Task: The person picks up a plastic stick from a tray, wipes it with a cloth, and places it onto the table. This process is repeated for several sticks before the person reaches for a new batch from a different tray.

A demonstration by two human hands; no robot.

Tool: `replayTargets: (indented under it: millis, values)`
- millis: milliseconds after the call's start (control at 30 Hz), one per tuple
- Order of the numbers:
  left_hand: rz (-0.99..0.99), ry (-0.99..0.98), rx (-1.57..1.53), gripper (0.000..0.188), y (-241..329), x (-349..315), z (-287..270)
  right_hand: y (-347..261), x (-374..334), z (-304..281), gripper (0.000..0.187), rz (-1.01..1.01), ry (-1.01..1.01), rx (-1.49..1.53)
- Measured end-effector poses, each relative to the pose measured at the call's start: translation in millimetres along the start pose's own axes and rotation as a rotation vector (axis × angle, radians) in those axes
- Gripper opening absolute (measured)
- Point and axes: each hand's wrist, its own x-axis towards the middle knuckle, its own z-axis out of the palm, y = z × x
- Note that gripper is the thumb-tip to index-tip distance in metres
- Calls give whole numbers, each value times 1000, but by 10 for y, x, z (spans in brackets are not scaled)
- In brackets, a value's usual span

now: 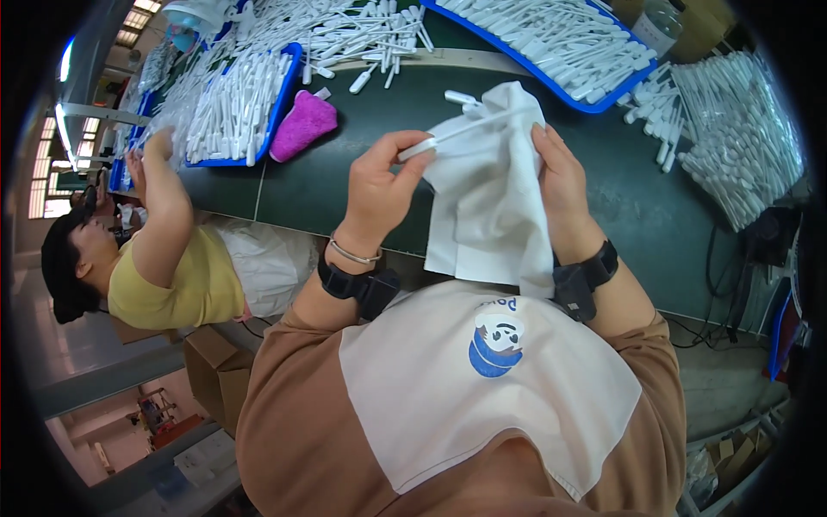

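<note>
My left hand (383, 181) pinches one end of a slim white plastic stick (417, 150) between thumb and fingers. The stick runs to the right against a white cloth (491, 202), and its far part is hard to tell from the fabric. In my right hand (564, 177) the cloth's upper right side is gripped, with the thumb on it. The cloth hangs down between both hands, over the table's near edge. Behind the cloth's top left shows the end of another white piece (463, 99); I cannot tell whether it is held or lies on the table.
Blue trays (289, 103) (594, 107) full of white sticks stand left and right on the green table (345, 99). Loose sticks (362, 34), a pink cloth pad (303, 126) and a filled clear bag (745, 129) lie there too. A co-worker (164, 276) in yellow works at left.
</note>
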Motion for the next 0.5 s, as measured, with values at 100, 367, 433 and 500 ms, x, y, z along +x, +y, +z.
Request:
replayTargets:
  millis: [100,367,433,500]
  values:
    - [679,135,431,14,52,54,116,21,-9,-10,33,-25,-199,124]
    - [146,55,102,15,58,-114,328,115,-121,82,42,102,-400,86]
    - [-35,14,-227,15,4,-108,361,131,-107,70,45,86,-407,13]
    - [-400,-72,-880,14,-45,-101,388,160,-91,47,50,50,-419,-130]
